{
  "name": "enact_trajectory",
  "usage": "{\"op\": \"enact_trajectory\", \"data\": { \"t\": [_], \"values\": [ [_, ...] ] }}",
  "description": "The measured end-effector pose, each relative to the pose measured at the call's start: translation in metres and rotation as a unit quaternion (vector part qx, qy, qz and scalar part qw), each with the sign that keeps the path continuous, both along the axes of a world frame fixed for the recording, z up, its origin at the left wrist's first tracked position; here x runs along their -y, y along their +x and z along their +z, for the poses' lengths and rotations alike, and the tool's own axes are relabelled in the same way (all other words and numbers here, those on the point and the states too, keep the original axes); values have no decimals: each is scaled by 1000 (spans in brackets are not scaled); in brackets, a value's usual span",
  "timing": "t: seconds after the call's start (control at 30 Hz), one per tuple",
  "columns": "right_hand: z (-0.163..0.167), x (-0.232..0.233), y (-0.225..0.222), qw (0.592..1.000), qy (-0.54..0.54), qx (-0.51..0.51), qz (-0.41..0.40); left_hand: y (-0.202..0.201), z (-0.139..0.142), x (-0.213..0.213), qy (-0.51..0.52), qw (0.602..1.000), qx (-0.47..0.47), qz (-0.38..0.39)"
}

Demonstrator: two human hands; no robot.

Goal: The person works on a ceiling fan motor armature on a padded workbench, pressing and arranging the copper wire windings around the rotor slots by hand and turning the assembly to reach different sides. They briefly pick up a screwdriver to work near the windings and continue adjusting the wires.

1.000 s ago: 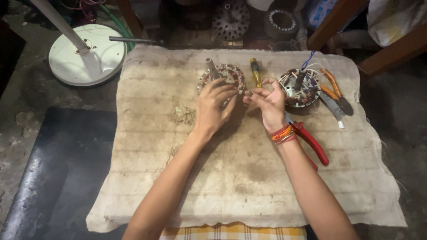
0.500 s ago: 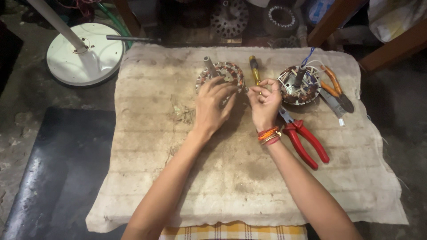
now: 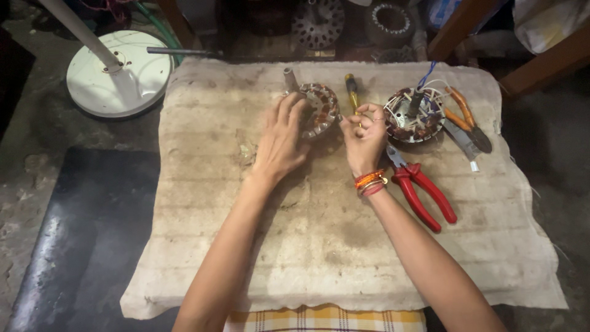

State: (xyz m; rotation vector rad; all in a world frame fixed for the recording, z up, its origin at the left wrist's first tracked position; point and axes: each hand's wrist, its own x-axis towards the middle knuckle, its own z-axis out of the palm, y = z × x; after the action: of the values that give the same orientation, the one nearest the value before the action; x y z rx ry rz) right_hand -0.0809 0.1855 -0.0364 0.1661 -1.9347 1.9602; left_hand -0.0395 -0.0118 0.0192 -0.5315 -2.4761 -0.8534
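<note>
My left hand (image 3: 281,140) lies flat on the near edge of a copper-wound motor stator (image 3: 318,109), fingers spread and open over the coils, pinning it to the cloth-covered table (image 3: 319,246). My right hand (image 3: 364,136) hovers just beside it, its grip pinched shut thumb to forefinger; whether a fine wire runs between the fingertips I cannot tell at this size. The stator sits near the far edge of the table, left of centre, a short metal shaft (image 3: 289,79) rising at its far left side.

To do this well, I judge the left palm should press straight down so the ring does not rock, while the right draws gently and in line with the winding, never kinking it.

A yellow-handled screwdriver (image 3: 351,91) lies between the stator and a second stator (image 3: 413,115), which trails blue and white leads. Red-handled pliers (image 3: 423,192) rest just right of my banded wrist, orange-handled pliers (image 3: 467,117) farther right.

No package, label or sign shows on the table. Beyond it stand a round white fan base (image 3: 120,77) at far left and a pale bag (image 3: 544,21) at the upper right corner, neither with readable markings.
</note>
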Motion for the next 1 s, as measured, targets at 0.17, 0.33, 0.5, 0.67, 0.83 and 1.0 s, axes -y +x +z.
{"op": "enact_trajectory", "data": {
  "t": [0.17, 0.33, 0.5, 0.67, 0.83, 1.0],
  "values": [
    [-1, -1, -1, 1000, 20, 11, -9, -1, 7, 10, -70, 996, 56, 4],
    [-2, 0, -1, 1000, 7, -2, 5, -7, 12, 28, 31, 997, 58, 40],
    [-1, 0, 0, 1000, 30, 4, 0, -11, 1, 49, -21, 982, 166, 84],
    [-1, -1, -1, 998, 54, 14, -11, -21, -18, 58, -101, 984, 119, 82],
    [2, 0, -1, 999, 33, 17, 2, -24, -25, 61, -88, 986, 122, 73],
    [13, 3, 6, 991, 125, -27, -28, -23, -25, 62, -107, 982, 124, 89]
  ]
}}
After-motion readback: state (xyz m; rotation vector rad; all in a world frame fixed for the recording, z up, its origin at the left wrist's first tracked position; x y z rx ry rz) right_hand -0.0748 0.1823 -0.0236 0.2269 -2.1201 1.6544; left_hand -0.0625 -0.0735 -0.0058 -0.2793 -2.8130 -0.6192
